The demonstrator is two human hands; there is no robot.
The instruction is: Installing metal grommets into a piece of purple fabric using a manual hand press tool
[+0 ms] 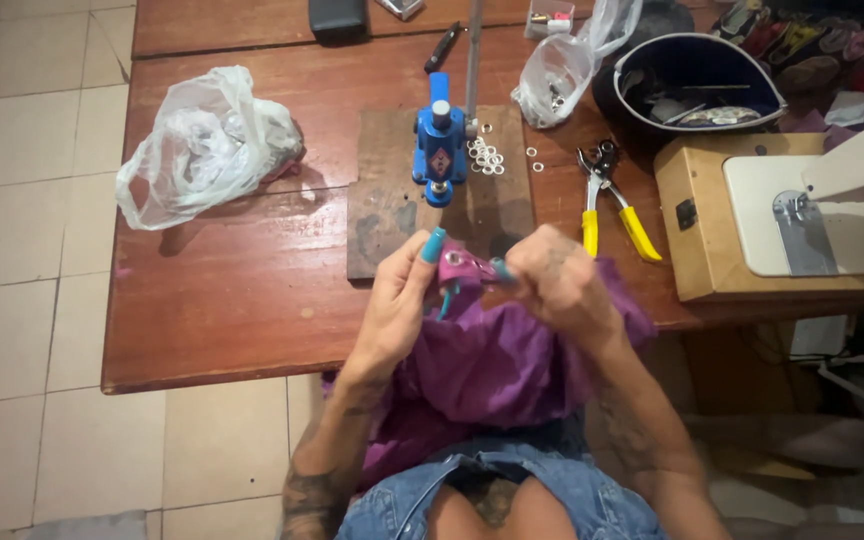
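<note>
Purple cloth hangs from two hands over the near edge of the worktop, and its small corner with one metal ring points up and away. The left hand and the right hand each pinch that corner. One blue press stands behind, with one pair of yellow pliers beside it.

**Bags and a small box on the table**

At ten o'clock we see a crumpled white plastic bag. At one o'clock lies a clear plastic bag (metal rings show inside), and just beyond it a small clear box by the far edge.
</note>
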